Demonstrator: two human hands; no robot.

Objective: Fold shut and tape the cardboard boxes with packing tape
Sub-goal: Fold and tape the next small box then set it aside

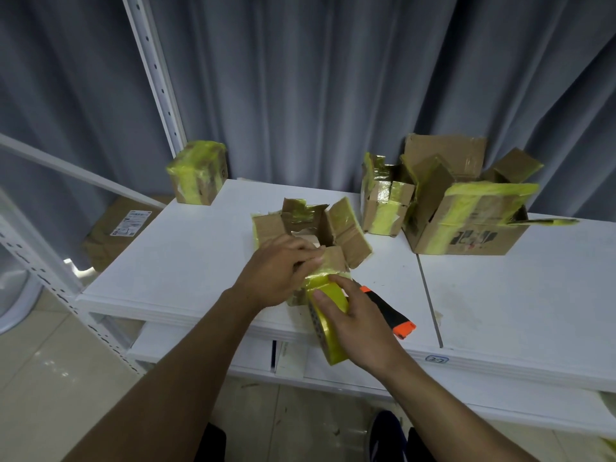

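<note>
Starting a strip on the box, which stands mid-table close to the near edge, its flaps raised or splayed outward. The left hand lies over the near flap, fingers bent and close together, tips pressing the cardboard where the yellow tape begins. The right hand grips the roll just near of the box, thumb laid across its yellow face, fingers curled round its far side. The flaps look unfolded, so a sound seal probably calls for closing them flat first, then keeping the free end pinned, drawing the roll low and taut along the seam, and rubbing the strip down. The knife, orange and black, lies just right of the right hand, which covers part of it. Hidden: the left thumb, the tape's free end, the box's near wall and contents. A taped box stands far left; a slim open box and a large open box stand far right.
</note>
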